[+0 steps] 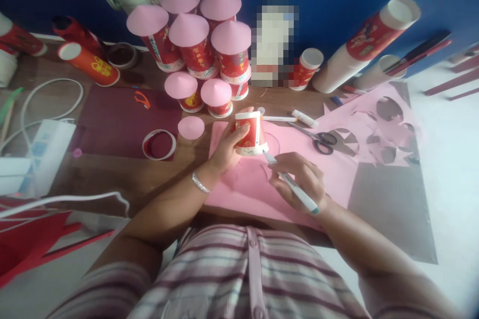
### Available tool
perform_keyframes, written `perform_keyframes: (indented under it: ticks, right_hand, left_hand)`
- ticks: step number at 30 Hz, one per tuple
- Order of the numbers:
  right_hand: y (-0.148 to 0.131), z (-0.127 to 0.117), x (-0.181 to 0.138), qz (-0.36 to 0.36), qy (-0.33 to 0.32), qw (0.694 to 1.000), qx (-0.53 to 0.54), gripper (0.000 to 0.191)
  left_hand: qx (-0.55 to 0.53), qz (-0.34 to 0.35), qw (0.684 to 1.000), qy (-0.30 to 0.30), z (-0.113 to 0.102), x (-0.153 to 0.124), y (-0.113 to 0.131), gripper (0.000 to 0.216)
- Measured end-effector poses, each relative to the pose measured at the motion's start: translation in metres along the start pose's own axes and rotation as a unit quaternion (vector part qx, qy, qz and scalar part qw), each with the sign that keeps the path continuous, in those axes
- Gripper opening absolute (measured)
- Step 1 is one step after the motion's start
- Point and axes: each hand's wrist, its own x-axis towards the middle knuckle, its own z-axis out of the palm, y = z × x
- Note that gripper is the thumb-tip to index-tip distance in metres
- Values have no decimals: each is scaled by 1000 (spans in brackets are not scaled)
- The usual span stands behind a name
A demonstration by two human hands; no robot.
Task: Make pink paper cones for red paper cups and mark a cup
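Note:
My left hand [228, 147] grips a red paper cup [250, 132] with white bands at both ends, its thumb pressed on the near side. Held in my right hand [301, 179] is a slim white utility knife [295, 191] with a green end. Its tip meets, or nearly meets, the cup's lower white band at the right; exact contact is too small to tell. Beneath both hands lies a pink paper sheet [239, 194] with round outlines on it. To the left, a small pink paper disc [191, 128] rests beside a white-rimmed ring [159, 145].
Several red cups topped with pink cones [189, 30] stand at the back. Right of the cup lie scissors [324, 142], a glue stick [305, 118] and cut pink paper [377, 119]. A power strip [47, 154] with white cables sits left. Tall paper tubes [368, 42] stand back right.

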Motion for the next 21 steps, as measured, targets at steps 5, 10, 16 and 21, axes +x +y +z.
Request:
perform_keyframes:
  ticks: [5, 10, 16, 21]
  right_hand:
    - [-2, 0, -3, 27, 12, 1000, -7, 13]
    - [-2, 4, -2, 24, 16, 999, -26, 22]
    - [-4, 7, -1, 14, -11, 999, -33, 23]
    - [-5, 7, -1, -12, -13, 999, -36, 23]
  left_hand:
    - [-39, 11, 999, -6, 3, 0, 1, 54]
    - [4, -23, 1000, 10, 4, -2, 4, 57]
    - [33, -9, 999, -6, 4, -4, 4, 61]
    - [60, 15, 998, -3, 1, -2, -1, 60]
